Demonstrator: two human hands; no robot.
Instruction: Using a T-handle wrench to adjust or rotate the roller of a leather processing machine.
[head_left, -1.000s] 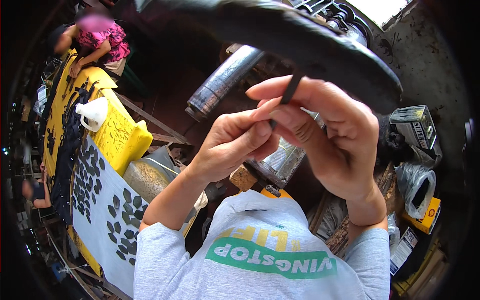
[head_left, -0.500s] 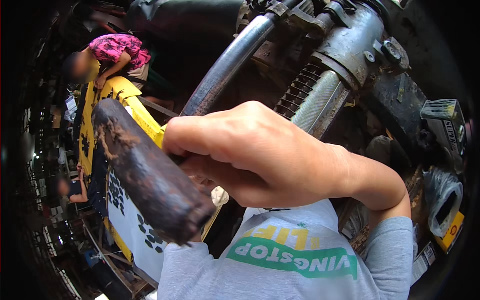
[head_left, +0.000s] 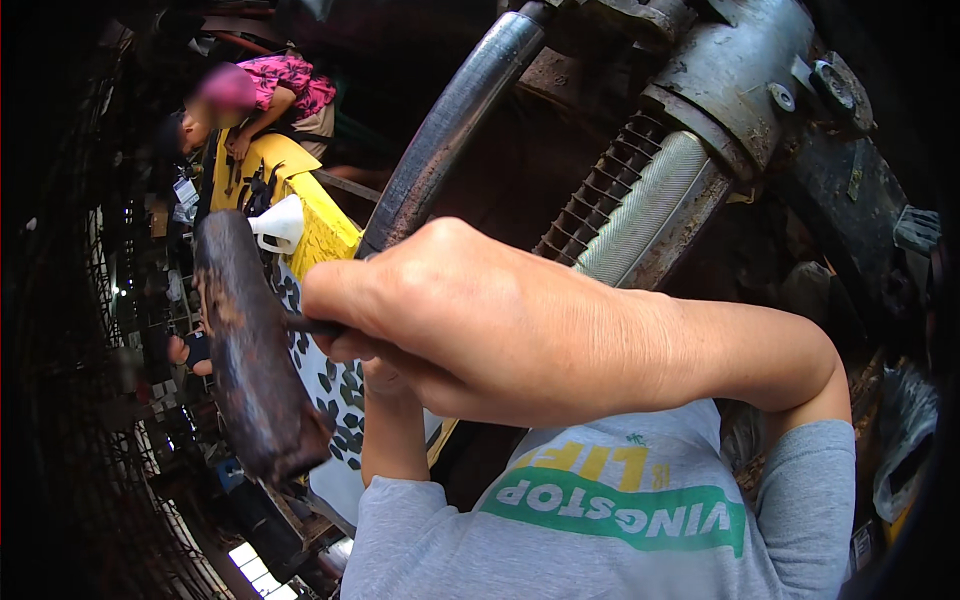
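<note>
My right hand [head_left: 450,320] is a closed fist in the middle of the view, its arm coming in from the right. It grips the thin dark handle of a rusty hammer [head_left: 250,340]. The hammer's thick, cylindrical head stands nearly upright just left of my knuckles. My left hand [head_left: 384,376] is mostly hidden behind the right one, so its fingers do not show plainly; its forearm rises from the grey sleeve. Beyond the fist stands a worn metal machine [head_left: 735,75] with a coil spring [head_left: 605,185] and a ridged column beside it. A long curved metal lever [head_left: 460,115] slopes down behind my right hand.
To the left lies a yellow-edged table [head_left: 335,235] with a white funnel [head_left: 282,224] and dark leaf-shaped pieces [head_left: 345,410] on a pale surface. A person in a pink patterned shirt [head_left: 290,85] leans over its far end. A clear plastic bag [head_left: 908,430] hangs at right.
The hammer head has turned from a slant to nearly upright, and its handle now shows beside my fist. My right hand has shifted slightly left. The whole view has shifted too.
</note>
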